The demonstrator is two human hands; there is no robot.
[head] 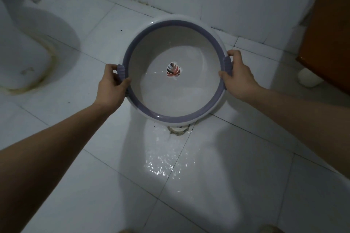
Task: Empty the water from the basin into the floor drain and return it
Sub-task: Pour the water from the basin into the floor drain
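A round white basin with a purple rim and a leaf picture on its bottom hangs over the tiled floor, tilted toward me. My left hand grips its left purple handle and my right hand grips the right handle. A thin layer of water lies in the near half of the basin. The floor drain peeks out just under the basin's near edge, mostly hidden by it. Water glistens on the tiles in front of the drain.
A white toilet stands at the left. White tiled walls close the back. An orange-brown wooden door or cabinet fills the right edge, with a small white object on the floor at its foot.
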